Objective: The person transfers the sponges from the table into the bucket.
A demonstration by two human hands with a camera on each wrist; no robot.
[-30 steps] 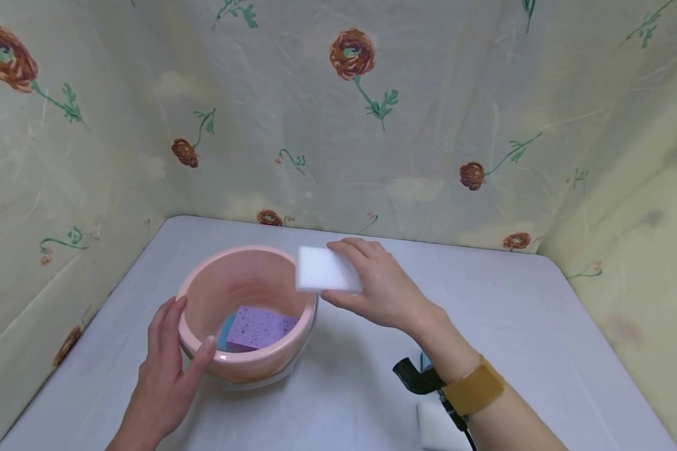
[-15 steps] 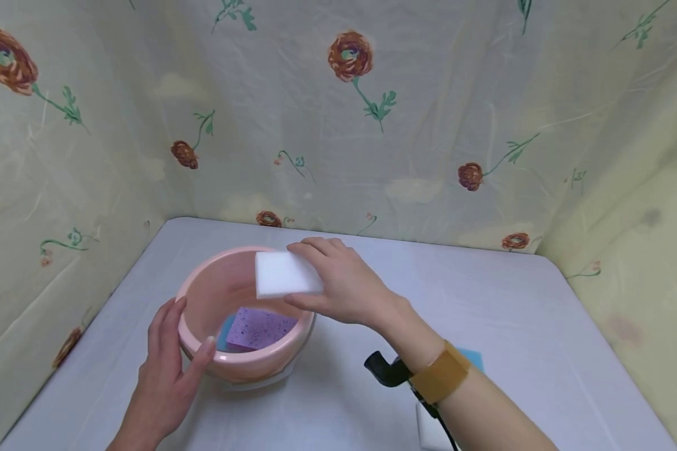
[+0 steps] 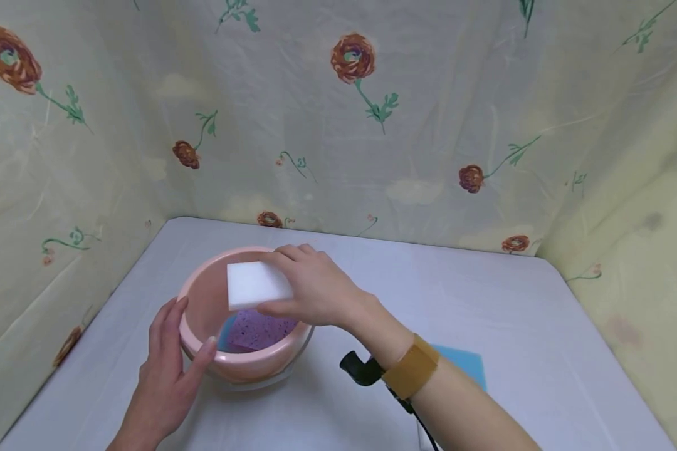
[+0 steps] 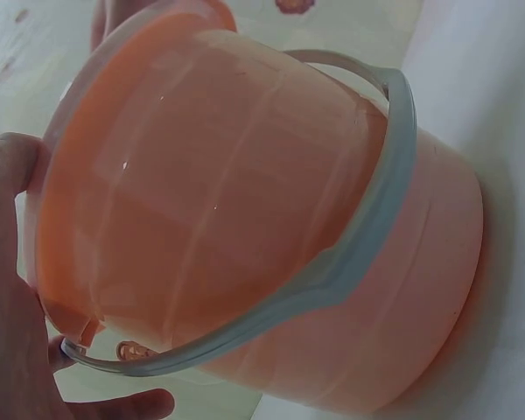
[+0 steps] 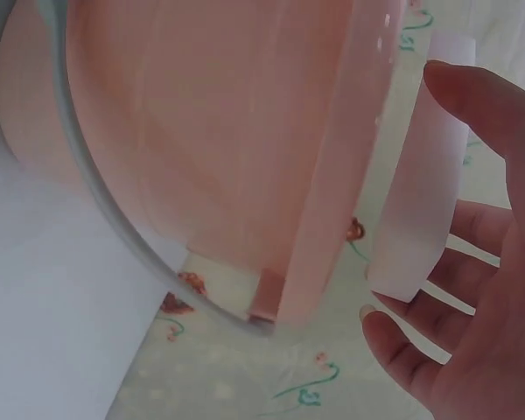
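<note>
A pink bucket [image 3: 203,275] with a grey handle [image 4: 376,201] stands on the left half of the table. My left hand [image 3: 166,373] holds its rim at the near left, thumb at the front and fingers along the left side. Between thumb and fingers, my right hand [image 3: 316,285] grips a white block-shaped sponge [image 3: 256,285] over the bucket's opening, apart from the rim in the right wrist view. Inside the bucket lie a purple sponge [image 3: 262,332] with dark pores and a blue piece [image 3: 225,332], partly covered by it.
On the white-covered table [image 3: 541,351], a blue flat piece [image 3: 465,363] lies beside the right forearm, which partly hides it. A white item [image 3: 425,436] shows below that. Flower-printed curtain [image 3: 417,125] surrounds the table's back and sides.
My right hand has carried the white sponge leftward, from the bucket's right rim to above its opening. More of the blue piece beside the forearm shows. The left hand keeps its place.
</note>
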